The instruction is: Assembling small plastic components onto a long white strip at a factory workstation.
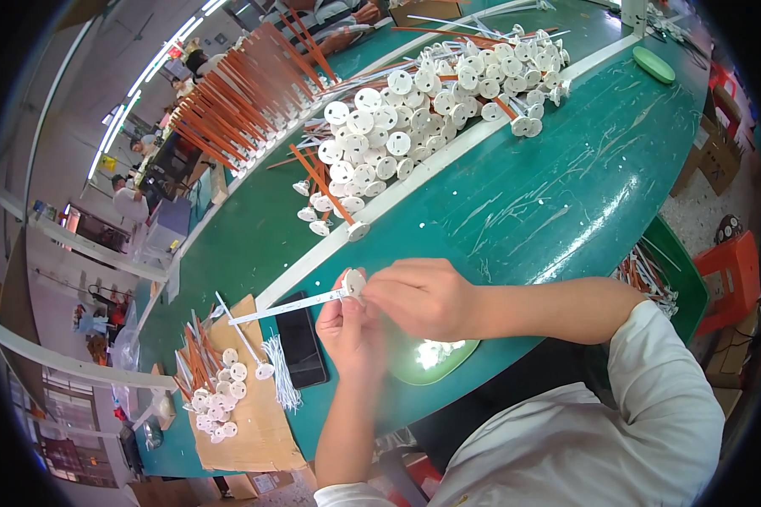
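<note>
At mid-frame, the left hand [344, 334] has its grip pinched on a white disc-ended stem [300, 305]; the right hand [423, 297] bunches its fingers at the disc, holding what I can't tell. I'd brace the stem and press squarely, gently.

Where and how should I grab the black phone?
I'd take the black phone by its long edges near the lower end, coming from the near side: it lies flat, the held white strip crosses above its upper end, and white cords lie along its left.
</note>
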Demonstrator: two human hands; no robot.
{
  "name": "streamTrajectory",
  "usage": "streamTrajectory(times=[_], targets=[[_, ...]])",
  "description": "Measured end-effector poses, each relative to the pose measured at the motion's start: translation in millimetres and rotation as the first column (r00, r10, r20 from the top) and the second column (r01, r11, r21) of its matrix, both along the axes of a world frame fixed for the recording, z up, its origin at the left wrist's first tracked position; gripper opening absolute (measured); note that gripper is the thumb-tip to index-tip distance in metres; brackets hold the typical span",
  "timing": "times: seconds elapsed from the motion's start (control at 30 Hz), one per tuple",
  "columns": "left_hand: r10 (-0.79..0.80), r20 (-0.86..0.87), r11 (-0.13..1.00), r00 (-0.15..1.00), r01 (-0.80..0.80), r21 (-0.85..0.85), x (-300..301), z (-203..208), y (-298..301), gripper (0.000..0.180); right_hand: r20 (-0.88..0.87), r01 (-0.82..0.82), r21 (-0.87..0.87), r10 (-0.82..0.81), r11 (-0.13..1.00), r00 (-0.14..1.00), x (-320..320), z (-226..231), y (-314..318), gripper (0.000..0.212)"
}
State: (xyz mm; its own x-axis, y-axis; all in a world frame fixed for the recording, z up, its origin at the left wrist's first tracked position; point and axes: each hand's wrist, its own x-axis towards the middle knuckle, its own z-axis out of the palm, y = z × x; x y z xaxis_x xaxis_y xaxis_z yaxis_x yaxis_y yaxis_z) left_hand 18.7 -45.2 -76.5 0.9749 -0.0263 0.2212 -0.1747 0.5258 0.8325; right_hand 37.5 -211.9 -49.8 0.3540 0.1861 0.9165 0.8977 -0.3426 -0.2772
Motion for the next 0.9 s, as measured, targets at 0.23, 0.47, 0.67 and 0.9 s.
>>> streamTrajectory(times=[0.23,0.47,0.67,0.9], targets=[[-0.031,-0.057,0.996,0.998,0.026,-0.083,0.6,0.0,1.8,0.043,-0.082,-0.083,0.063,0.088,0.995,0.993,3.2,0.0,-2.2,0.012],[0.218,0.005,0.957,0.976,-0.215,0.196,-6.5,6.1,-12.9,0.038,-0.121,-0.032,-0.011,0.030,0.999,0.992,-2.3,2.8,-4.8,0.012],[0.241,0.018,0.938,0.970,-0.237,0.252,-4.8,7.8,-12.5,0.038,-0.134,0.001,0.003,0.000,1.000,0.991,-4.2,0.9,-0.8,0.013],[0.037,-0.025,0.999,0.999,-0.038,-0.023,0.5,2.9,-7.4,0.042,-0.460,-0.107,0.319,0.253,0.942,0.851,-1.3,5.0,-2.4,0.010]])
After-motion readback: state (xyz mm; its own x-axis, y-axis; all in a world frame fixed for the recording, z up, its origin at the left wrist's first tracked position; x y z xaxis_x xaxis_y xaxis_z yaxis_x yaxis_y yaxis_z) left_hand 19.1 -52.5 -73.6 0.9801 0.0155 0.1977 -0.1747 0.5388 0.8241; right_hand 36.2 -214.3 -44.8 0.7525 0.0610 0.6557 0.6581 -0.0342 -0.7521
